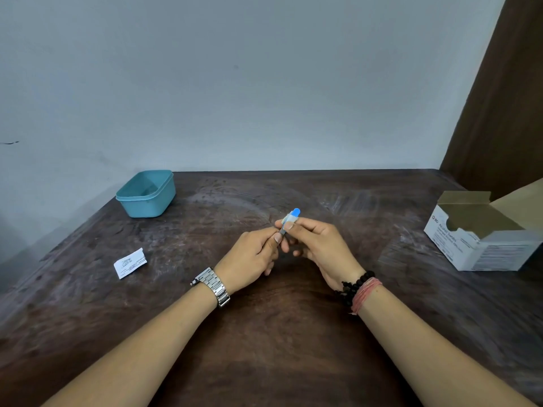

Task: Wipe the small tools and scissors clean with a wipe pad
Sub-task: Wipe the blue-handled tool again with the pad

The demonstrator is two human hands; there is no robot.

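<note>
Both hands hold a small blue-tipped tool above the middle of the table, a wipe pad wrapped round it.

The small tool (pixel 293 215) is slim, with a grey shaft and a blue end pointing away; it looks light and stiff, likely slick once wetted, and best held low on the shaft so the upper part stays free to wipe. The left hand (pixel 252 257) pinches the lower shaft between thumb and finger; the right hand (pixel 317 245) curls round the pale wipe pad (pixel 286 221) folded against the tool. On the dark table (pixel 293 333) a torn white wrapper (pixel 130 262) lies to the left, a teal tub (pixel 147 193) sits far left, and an open swab box (pixel 482 233) stands well to the right. Nothing blocks the hands. No scissors are in view.
</note>
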